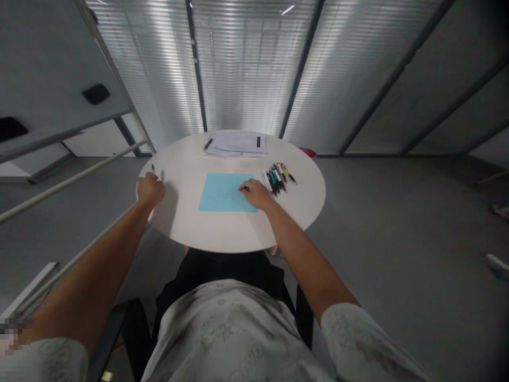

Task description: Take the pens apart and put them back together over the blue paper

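Observation:
A light blue sheet of paper (214, 183) with faint line marks lies on the round white table. My right hand (257, 195) rests over the sheet's right part, its fingers pinched around a dark pen (246, 189), mostly hidden by the fingers. At the table's left edge, my left hand (150, 190) is closed. A short dark pen-like piece (153, 168) sticks up from its fingers; whether it is a whole pen or only a cap, I cannot tell. Several pens and markers (278, 178), black, green, white and yellow, lie in a row just right of my right hand.
A stack of white papers (234, 144) with dark items on it lies at the far side of the table (222, 233). Glass panels with blinds (246, 69) stand behind. A whiteboard on a metal frame (47, 58) is at left. Something red (308, 152) shows beyond the table.

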The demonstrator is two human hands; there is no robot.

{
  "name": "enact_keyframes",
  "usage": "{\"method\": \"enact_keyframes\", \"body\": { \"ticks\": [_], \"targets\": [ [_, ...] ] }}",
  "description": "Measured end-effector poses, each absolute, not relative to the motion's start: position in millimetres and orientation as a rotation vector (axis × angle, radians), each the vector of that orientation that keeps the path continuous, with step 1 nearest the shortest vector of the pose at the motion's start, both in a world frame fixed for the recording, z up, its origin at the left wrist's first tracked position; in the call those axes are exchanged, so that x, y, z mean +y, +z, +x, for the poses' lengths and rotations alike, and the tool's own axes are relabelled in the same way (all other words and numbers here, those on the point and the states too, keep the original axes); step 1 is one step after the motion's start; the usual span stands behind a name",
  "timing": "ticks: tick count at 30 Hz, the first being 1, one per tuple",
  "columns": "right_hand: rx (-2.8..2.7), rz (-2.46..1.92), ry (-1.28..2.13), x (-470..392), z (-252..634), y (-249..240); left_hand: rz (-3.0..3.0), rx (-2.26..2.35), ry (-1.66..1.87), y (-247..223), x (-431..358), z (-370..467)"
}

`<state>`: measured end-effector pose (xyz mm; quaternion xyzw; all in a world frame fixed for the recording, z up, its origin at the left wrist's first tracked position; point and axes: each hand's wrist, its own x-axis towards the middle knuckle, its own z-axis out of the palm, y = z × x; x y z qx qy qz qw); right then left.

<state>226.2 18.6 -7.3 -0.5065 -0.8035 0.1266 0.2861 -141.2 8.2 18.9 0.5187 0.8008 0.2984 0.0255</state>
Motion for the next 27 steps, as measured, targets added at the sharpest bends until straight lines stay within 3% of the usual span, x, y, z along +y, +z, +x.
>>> {"method": "enact_keyframes", "body": {
  "ticks": [5, 13, 27],
  "targets": [
    [-1.866, -1.233, 0.468, 19.1, 222.3, -4.6, 2.089, 2.063, 1.181, 24.5, 14.0, -87.1],
    [-1.194, -1.036, 1.195, 19.7, 219.5, 10.2, 2.580, 1.328, 1.186, 8.8, -4.8, 17.3],
    [-1.012, -0.981, 1.279, 25.3, 220.8, 5.9, 2.092, 1.517, 1.494, -8.8, -9.8, 9.5]
  ]
}}
